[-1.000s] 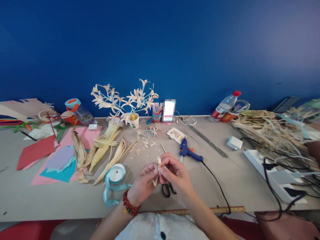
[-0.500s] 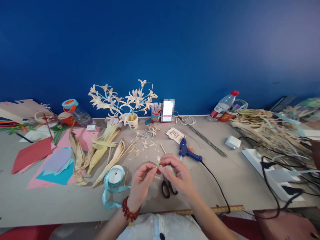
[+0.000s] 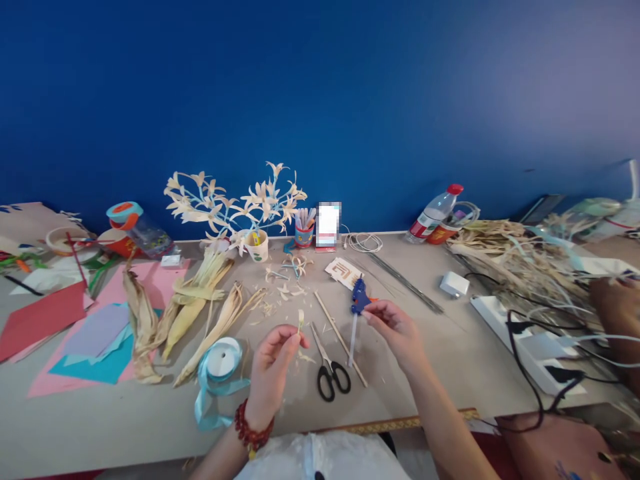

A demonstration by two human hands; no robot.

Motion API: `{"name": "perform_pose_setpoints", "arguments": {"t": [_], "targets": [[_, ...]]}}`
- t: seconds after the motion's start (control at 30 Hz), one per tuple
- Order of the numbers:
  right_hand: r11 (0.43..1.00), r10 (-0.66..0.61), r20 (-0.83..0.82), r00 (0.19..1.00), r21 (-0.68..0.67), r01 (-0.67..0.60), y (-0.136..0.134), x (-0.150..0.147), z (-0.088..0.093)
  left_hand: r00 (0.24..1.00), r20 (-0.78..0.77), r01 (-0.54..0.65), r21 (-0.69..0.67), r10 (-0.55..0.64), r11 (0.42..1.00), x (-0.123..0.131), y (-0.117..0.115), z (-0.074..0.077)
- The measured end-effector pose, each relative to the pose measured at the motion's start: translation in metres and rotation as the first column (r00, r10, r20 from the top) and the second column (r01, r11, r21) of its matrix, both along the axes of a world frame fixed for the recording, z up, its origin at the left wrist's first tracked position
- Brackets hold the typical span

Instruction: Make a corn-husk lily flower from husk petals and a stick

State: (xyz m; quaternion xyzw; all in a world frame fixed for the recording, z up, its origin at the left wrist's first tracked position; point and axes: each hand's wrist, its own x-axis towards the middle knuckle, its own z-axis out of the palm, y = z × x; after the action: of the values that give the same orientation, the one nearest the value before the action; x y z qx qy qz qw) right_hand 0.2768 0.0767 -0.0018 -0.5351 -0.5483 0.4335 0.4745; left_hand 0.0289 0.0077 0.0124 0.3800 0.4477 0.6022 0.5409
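My left hand [image 3: 273,363] is closed in a pinch on a small pale corn-husk piece [image 3: 301,319], held upright above the table. My right hand [image 3: 395,327] has reached forward and to the right, and its fingers are closed on the handle of the blue glue gun [image 3: 357,298], whose pale glue stick points back toward me. Between my hands lie black-handled scissors [image 3: 327,367] and a thin wooden stick [image 3: 340,337]. Husk scraps are scattered on the grey table [image 3: 125,413].
A light blue ribbon spool [image 3: 223,359] and corn husks [image 3: 200,310] lie left, beside coloured paper sheets [image 3: 75,327]. A husk-flower bouquet in a cup [image 3: 257,243] stands at the back. A white power strip [image 3: 525,337], cables and a husk pile [image 3: 520,257] are right, with another person's hand [image 3: 617,303].
My hands were together working the husk piece. They have parted: the left keeps the piece, the right moved out to the glue gun and took hold of it. The view shifted slightly right.
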Motion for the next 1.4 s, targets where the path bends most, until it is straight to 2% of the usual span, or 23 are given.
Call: {"name": "perform_pose_setpoints", "arguments": {"t": [0.1,0.27,0.37,0.47,0.5,0.57,0.63,0.7,0.77,0.87,0.97,1.03,1.2,1.4], "targets": [[1.0,-0.024,-0.019,1.0,0.017,0.024,-0.001,-0.008,0.002,0.998,-0.009,-0.06,0.012,0.06,0.998,-0.008,0.002,0.003],[0.987,-0.138,-0.035,0.99,0.083,0.14,-0.003,0.001,-0.003,0.962,0.032,-0.271,0.09,0.27,0.958,-0.039,0.011,0.014],[0.964,-0.245,-0.026,0.969,0.097,0.246,-0.007,0.015,-0.006,0.905,0.087,-0.426,0.169,0.417,0.889,-0.063,0.016,0.022],[0.95,-0.306,0.163,0.938,0.108,0.292,-0.012,0.024,-0.005,0.843,0.129,-0.538,0.231,0.522,0.811,-0.077,0.019,0.027],[0.965,-0.259,0.255,0.932,0.115,0.237,-0.014,0.024,-0.004,0.839,0.129,-0.543,0.236,0.528,0.806,-0.078,0.019,0.027],[0.995,-0.055,0.425,0.904,0.103,0.013,-0.015,0.023,-0.001,0.86,0.108,-0.51,0.219,0.499,0.831,-0.074,0.018,0.025],[0.973,0.162,0.551,0.819,0.049,-0.226,-0.015,0.021,0.003,0.891,0.08,-0.453,0.182,0.446,0.873,-0.068,0.016,0.021],[0.942,0.264,0.651,0.712,-0.014,-0.336,-0.016,0.023,0.004,0.908,0.062,-0.418,0.159,0.414,0.894,-0.062,0.015,0.016],[0.959,0.209,0.748,0.63,-0.029,-0.283,-0.017,0.03,0.003,0.913,0.059,-0.409,0.155,0.404,0.899,-0.059,0.014,0.013],[0.986,0.014,0.87,0.493,0.071,-0.153,-0.017,0.046,0.0,0.92,0.06,-0.392,0.147,0.387,0.908,-0.058,0.014,0.011],[0.957,-0.098,0.896,0.434,0.204,-0.204,-0.009,0.054,-0.002,0.93,0.027,-0.366,0.131,0.366,0.921,-0.054,0.014,0.012],[0.948,-0.158,0.898,0.41,0.255,-0.193,0.001,0.051,-0.004,0.938,-0.023,-0.341,0.116,0.346,0.933,-0.049,0.014,0.013],[0.972,-0.036,0.948,0.317,0.107,-0.208,0.028,0.035,-0.017,0.958,-0.101,-0.258,0.106,0.268,0.96,-0.036,0.011,0.012],[0.977,-0.054,0.943,0.329,0.117,-0.176,0.04,0.027,-0.026,0.962,-0.104,-0.245,0.084,0.253,0.966,-0.035,0.005,0.012]]}}
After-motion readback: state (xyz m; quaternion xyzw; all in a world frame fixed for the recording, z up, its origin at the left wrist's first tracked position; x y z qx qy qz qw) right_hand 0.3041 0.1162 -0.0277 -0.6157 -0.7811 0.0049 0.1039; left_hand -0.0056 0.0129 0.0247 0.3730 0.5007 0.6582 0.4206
